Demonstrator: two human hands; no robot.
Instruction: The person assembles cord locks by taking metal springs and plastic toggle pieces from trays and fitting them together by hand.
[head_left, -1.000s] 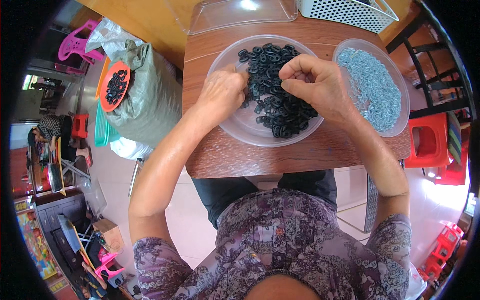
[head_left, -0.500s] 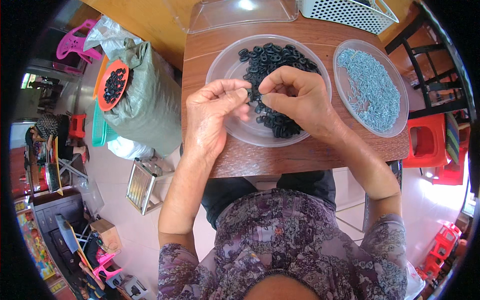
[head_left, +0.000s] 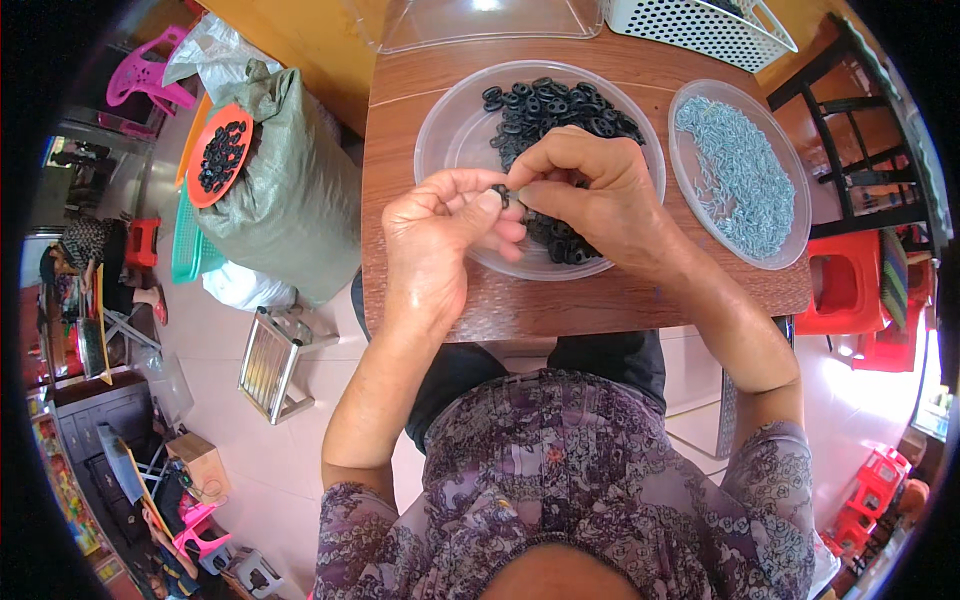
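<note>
Over a round clear plastic tub [head_left: 428, 150], my two hands meet. My left hand [head_left: 437, 225] pinches a small black oval piece with holes [head_left: 502, 194] between thumb and forefinger. My right hand [head_left: 610, 200] is closed in a pinch, its fingertips right at that piece. What sits between the right fingertips is too small to make out. Beneath the hands lies a heap of similar black oval pieces [head_left: 545, 105], partly covered by my right hand. To the right, a clear lid-like tray [head_left: 690, 245] bears a pile of small bluish metal pins or screws [head_left: 740, 165].
The brown wooden table [head_left: 400, 90] also carries a white perforated basket [head_left: 690, 35] and a clear plastic lid [head_left: 490, 30] at the back. On the left, a full grey-green sack [head_left: 310, 190] supports an orange plate of black pieces [head_left: 232, 115]. Red stools [head_left: 845, 285] stand at right.
My right hand has come slightly left and its fingertips now meet the black piece in my left hand. The whole view has shifted a little.
</note>
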